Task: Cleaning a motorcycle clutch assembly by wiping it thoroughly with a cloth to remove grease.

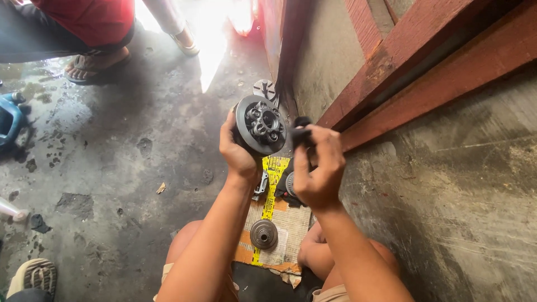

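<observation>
While held up, round metal clutch hub (pixel 260 124): dark, greasy, bolt-ringed.

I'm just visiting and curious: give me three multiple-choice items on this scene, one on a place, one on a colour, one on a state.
1. Where does the small round metal part lie?
A. on the cardboard
B. on the red beam
C. in the left hand

2. What colour is the thing pinched in the right hand?
A. white
B. black
C. green

3. How is the round metal disc in the left hand?
A. flat on the floor
B. held up off the floor
C. leaning on the wall

Answers: 1 A, it rests on the cardboard between the knees; 2 B, the dark piece shows at the fingertips; 3 B, the fingers grip its rim.
</observation>
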